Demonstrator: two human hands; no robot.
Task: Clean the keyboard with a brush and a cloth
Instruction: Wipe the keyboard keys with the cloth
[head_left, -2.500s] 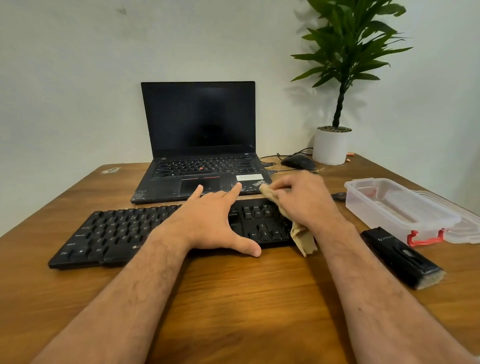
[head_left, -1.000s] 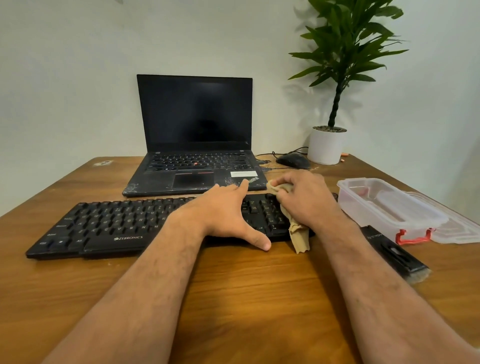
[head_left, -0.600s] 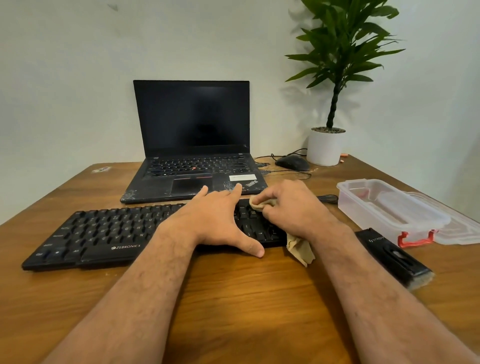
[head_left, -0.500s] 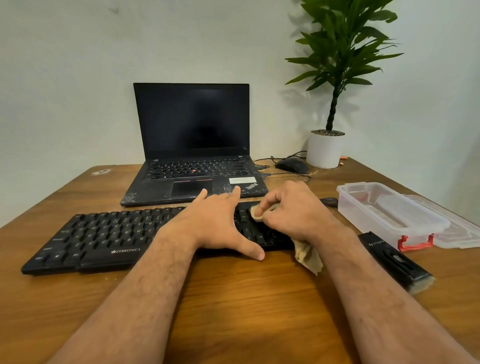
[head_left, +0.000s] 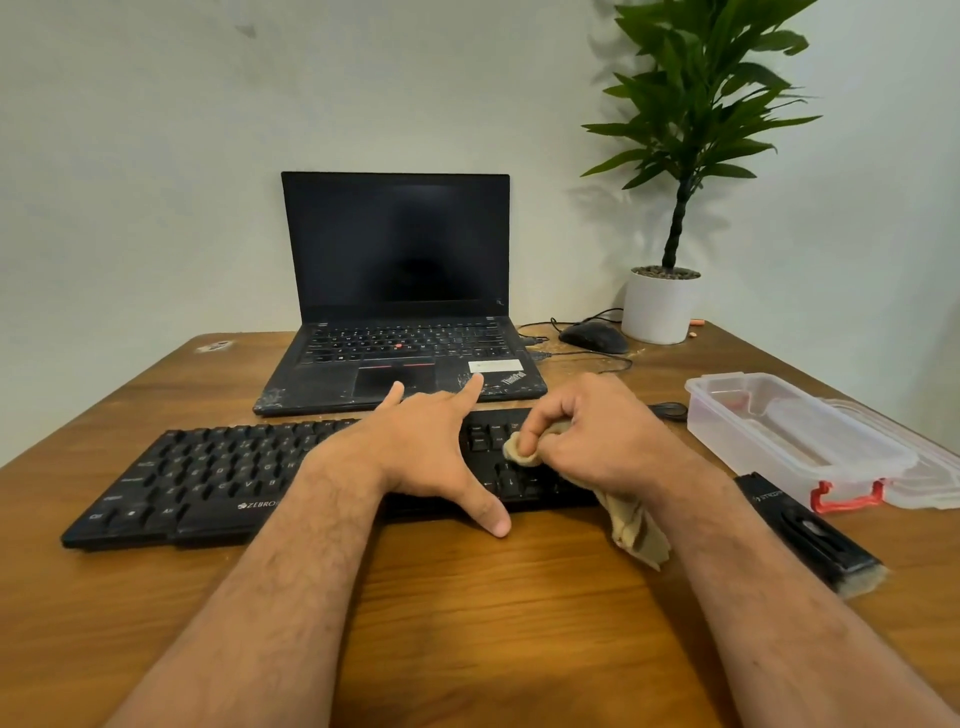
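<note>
One black keyboard (head_left: 218, 480), marked "ZEBRO…" on its front lip before my forearm hides the rest, lying across the middle of the tabletop (head_left: 467, 623) parallel to the near edge. One tan cloth (head_left: 636, 530): my right hand (head_left: 597, 436), fingers curled, bunches it and presses it onto the keys at the keyboard's right end; its tail hangs onto the wood. My left hand (head_left: 426, 452) lies flat on the keys beside it, fingers straight and spread, thumb tip on the tabletop. One black brush (head_left: 810, 535), bristles toward the near edge, its print unreadable, by the right edge. One clear box (head_left: 789, 436) with a red latch just beyond it. One open laptop (head_left: 400, 312), badge "ThinkPad", screen dark, behind the keyboard. One mouse (head_left: 595, 336) and one potted plant (head_left: 662, 306) at the far right corner.
</note>
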